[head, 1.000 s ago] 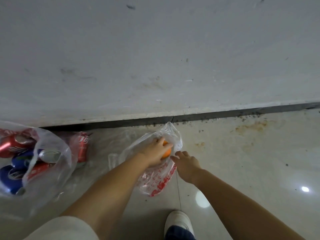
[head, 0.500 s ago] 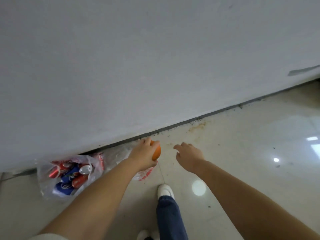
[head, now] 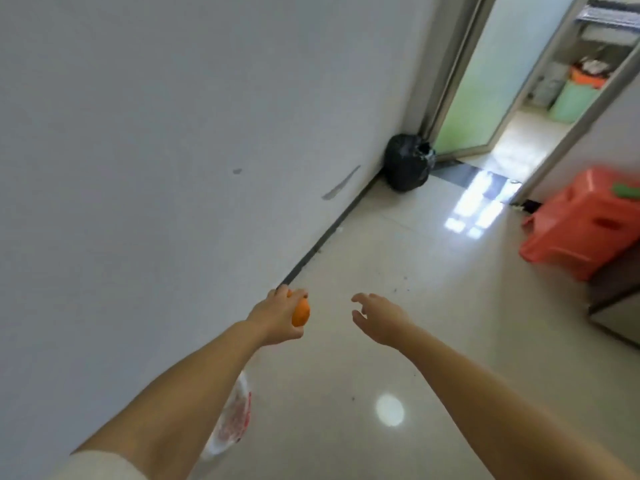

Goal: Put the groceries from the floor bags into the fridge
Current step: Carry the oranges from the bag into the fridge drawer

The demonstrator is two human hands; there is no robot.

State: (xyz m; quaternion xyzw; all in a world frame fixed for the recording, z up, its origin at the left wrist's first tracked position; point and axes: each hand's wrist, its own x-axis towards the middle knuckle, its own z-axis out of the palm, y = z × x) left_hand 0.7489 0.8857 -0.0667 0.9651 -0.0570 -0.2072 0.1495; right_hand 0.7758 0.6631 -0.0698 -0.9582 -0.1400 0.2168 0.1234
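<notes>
Head view, person standing beside a white wall [head: 138, 150]. An orange fruit [head: 300, 314] sits in the left hand [head: 277, 317], whose fingers curl over its top so that only the lower right part of the fruit shows; it is carried in the air above the tiled floor [head: 398, 271]. The right hand [head: 379, 318] is held near it, apart from it, fingers spread and loosely bent, holding nothing. Step in hand, as judged: one grocery is out of its bag and in transit to the fridge. The next move calls for turning toward the fridge and, probably, using the free right hand on its door. A printed plastic bag [head: 230, 420] lies on the floor against the wall, mostly hidden behind the left forearm; its contents cannot be made out. No fridge can be identified; a grey-brown edge [head: 616, 306] at right is cut off by the frame. Farther off stand a black rubbish bag [head: 407, 166], an orange plastic stool [head: 585, 220] and an open doorway [head: 526, 109].
</notes>
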